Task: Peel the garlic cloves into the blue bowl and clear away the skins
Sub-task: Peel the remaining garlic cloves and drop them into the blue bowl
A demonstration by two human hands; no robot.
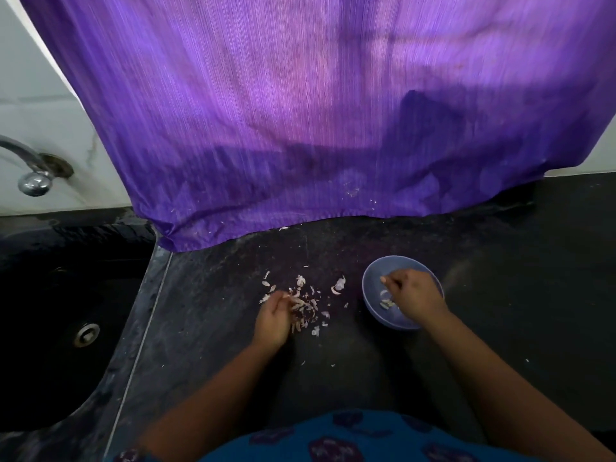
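Dark stone counter [350,361] carries everything. Nearest, the left hand [273,320] rests fingers loosely curled on the papery skins [308,306] mid-counter, apparently gathering them. Just right, the right hand [411,300] reaches into the blue bowl [370,281], fingertips pinched; whether they hold one of the peeled cloves [386,300] cannot be told. A careless sweep could scatter skins into the sink [66,328] at the counter's left edge. Bare counter lies right of the bowl; the purple curtain [300,111] hangs along the back edge.

This is a home kitchen, as shown by the dark stone counter [366,355], the black sink [60,311] set in it with a chrome tap [31,168] above, and a purple curtain [300,111].
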